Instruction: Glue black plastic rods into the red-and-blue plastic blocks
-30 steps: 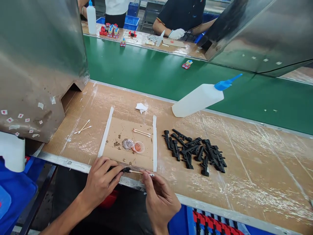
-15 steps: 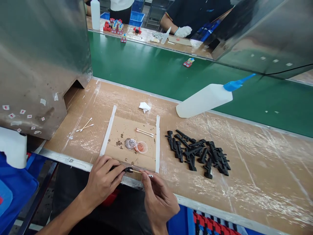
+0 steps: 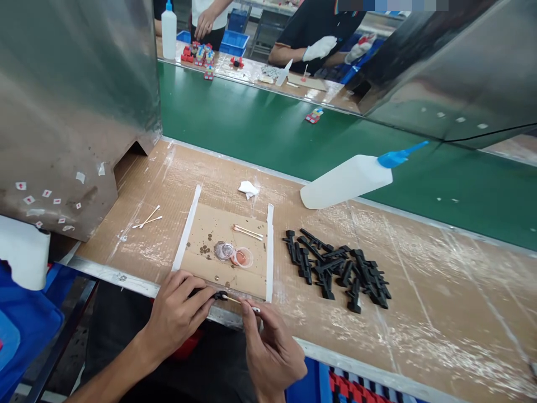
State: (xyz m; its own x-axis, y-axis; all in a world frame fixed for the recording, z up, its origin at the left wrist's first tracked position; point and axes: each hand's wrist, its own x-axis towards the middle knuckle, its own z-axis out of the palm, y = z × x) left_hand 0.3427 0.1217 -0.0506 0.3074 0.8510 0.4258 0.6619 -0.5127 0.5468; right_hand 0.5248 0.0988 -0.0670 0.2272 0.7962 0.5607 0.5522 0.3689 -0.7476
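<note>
At the near edge of the bench, my left hand is closed around a small black plastic toy gun part, mostly hidden by the fingers. My right hand pinches a cotton swab, whose left tip meets the end of the black part. Just beyond lies a cardboard sheet edged with white tape. On it stand a small cup of orange-pink stuff and a clear cup with a greyish film, side by side. Two used swabs rest behind them.
Right of the sheet is a pile of black toy gun parts. A white bottle with blue nozzle lies behind it. Two swabs lie left. Beyond runs a green conveyor belt carrying small red toys; people work across it.
The view has shifted slightly. My hands keep nearly the same pose, swab against the black part. Across the belt, a co-worker's gloved hands have moved and another person's hand has come over the red toys.
</note>
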